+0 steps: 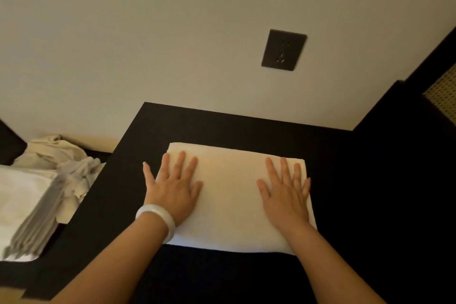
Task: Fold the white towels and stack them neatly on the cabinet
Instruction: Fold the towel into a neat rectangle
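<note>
A folded white towel [232,195] lies flat on the black cabinet top [345,180]. My left hand [174,187], with a white bangle on its wrist, presses flat on the towel's left side, fingers straight and spread. On the towel's right side my right hand [286,192] presses flat in the same way. Neither hand grips anything.
To the left, lower than the cabinet, sits a stack of folded white towels [27,212] with crumpled towels [54,153] behind it. A dark wall socket [283,50] is on the pale wall behind. A darker raised piece of furniture [419,116] borders the cabinet at right.
</note>
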{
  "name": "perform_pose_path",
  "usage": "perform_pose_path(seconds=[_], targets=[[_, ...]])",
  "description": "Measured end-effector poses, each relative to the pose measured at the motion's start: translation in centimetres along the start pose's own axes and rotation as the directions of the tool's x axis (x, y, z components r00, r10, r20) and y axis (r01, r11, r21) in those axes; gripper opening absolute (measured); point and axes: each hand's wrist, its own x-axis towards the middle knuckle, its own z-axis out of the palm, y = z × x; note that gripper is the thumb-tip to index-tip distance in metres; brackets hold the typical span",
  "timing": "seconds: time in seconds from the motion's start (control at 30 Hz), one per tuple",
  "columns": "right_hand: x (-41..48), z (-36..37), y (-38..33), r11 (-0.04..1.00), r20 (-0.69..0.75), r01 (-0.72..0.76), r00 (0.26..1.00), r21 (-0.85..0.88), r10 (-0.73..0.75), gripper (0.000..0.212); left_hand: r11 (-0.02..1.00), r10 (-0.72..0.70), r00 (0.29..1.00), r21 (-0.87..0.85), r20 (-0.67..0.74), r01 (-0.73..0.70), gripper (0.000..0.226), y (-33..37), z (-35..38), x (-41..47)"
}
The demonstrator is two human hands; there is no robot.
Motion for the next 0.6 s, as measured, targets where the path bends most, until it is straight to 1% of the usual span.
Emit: perform_pose_path(seconds=[0.03,0.07,0.1,0.17,0.2,0.23,0.3,0.37,0.43,0.47,0.53,0.57,0.6], targets=[[0.1,0.0,-0.1,1.000,0.012,0.000,1.000,-0.007,0.000,0.067,1.000,0.004,1.000,-0.010,-0.020,-0.005,0.064,1.3,-0.6,0.3],[0.1,-0.1,-0.2,1.000,0.016,0.000,1.000,-0.010,0.000,0.066,0.998,0.049,0.998,-0.033,-0.049,-0.051,0.063,3.3,-1.0,0.7],[0.2,-0.2,-0.2,1.000,0.016,0.003,1.000,-0.004,-0.003,0.066,0.990,0.126,0.990,-0.055,-0.070,-0.130,0.061,5.5,-1.3,1.0],[0.4,-0.4,0.1,1.000,0.016,0.019,1.000,0.013,-0.019,0.066,0.954,0.288,0.956,-0.072,-0.057,-0.291,0.059,9.2,-1.3,1.6],[0.4,-0.4,0.3,1.000,0.017,0.022,1.000,0.018,-0.023,0.066,0.942,0.327,0.944,-0.060,-0.033,-0.329,0.058,10.1,-1.0,1.9],[0.5,-0.4,0.5,1.000,0.019,0.021,1.000,0.020,-0.021,0.066,0.941,0.335,0.942,-0.044,-0.011,-0.335,0.058,10.1,-0.6,2.5],[0.4,-0.1,0.8,1.000,0.014,0.007,1.000,0.010,-0.007,0.070,0.960,0.277,0.961,-0.037,-0.015,-0.278,0.059,8.1,0.4,3.8],[0.4,0.1,0.7,1.000,0.006,-0.012,1.000,-0.011,0.012,0.073,0.986,0.152,0.987,-0.062,-0.049,-0.155,0.060,4.5,1.1,5.0],[0.6,0.0,0.4,0.999,0.033,-0.011,0.999,-0.036,0.012,0.070,0.995,0.043,0.997,-0.092,-0.071,-0.049,0.061,1.1,1.6,5.9],[0.6,-0.1,0.3,0.998,0.056,-0.009,0.998,-0.057,0.012,0.068,0.993,0.011,0.998,-0.117,-0.068,-0.019,0.062,0.0,1.8,6.1],[0.6,-0.7,0.1,0.993,0.101,-0.032,0.994,-0.113,0.044,0.067,0.981,-0.004,0.998,-0.193,-0.064,-0.009,0.064,-0.6,1.9,6.2],[0.8,-1.3,-0.3,0.988,0.101,-0.045,0.993,-0.150,0.060,0.067,0.974,0.000,0.997,-0.226,-0.073,-0.017,0.066,-0.4,1.8,6.2],[1.1,-2.0,-1.1,0.983,0.072,-0.033,0.996,-0.181,0.046,0.067,0.970,0.004,0.997,-0.244,-0.079,-0.023,0.066,-0.2,1.9,6.1]])
